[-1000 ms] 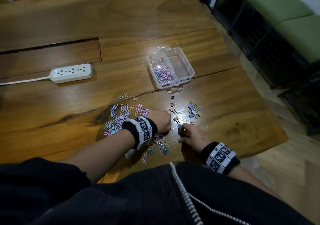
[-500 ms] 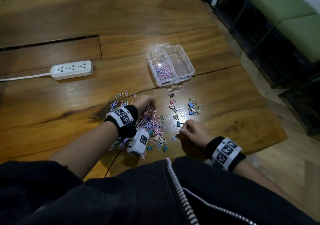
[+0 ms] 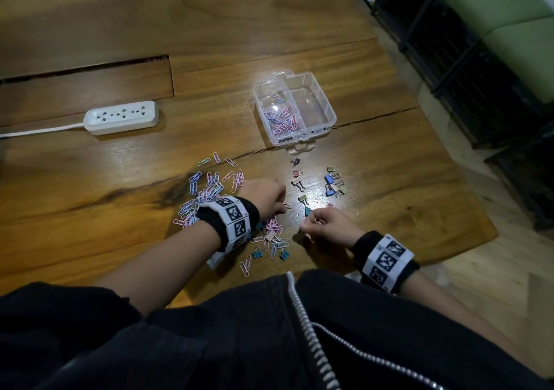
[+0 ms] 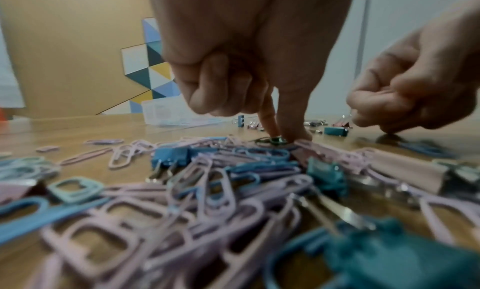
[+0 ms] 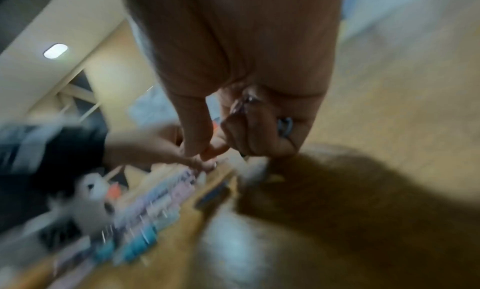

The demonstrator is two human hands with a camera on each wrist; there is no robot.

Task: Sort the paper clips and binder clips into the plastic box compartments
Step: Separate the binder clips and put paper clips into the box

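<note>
A person sorts stationery on a wooden table (image 3: pixel 120 179); the left hand (image 3: pixel 263 193), most fingers curled under, pinches a dark green paper clip (image 4: pixel 272 140) against the wood with thumb and forefinger at the edge of a heap of pink and blue paper clips (image 3: pixel 209 191) near the table's front edge; the right hand (image 3: pixel 325 227) just beside it is clenched around several small clips (image 5: pixel 284 126), metal loops showing between its fingers, though that wrist view is blurred; loose binder clips (image 3: pixel 332 181) lie scattered between the hands and the clear plastic box (image 3: pixel 320 131), which sits open toward the table's right edge; its left compartment holds pink and blue paper clips, its right compartment looks bare; a white power strip (image 3: pixel 121 117) rests well apart toward the left edge.
</note>
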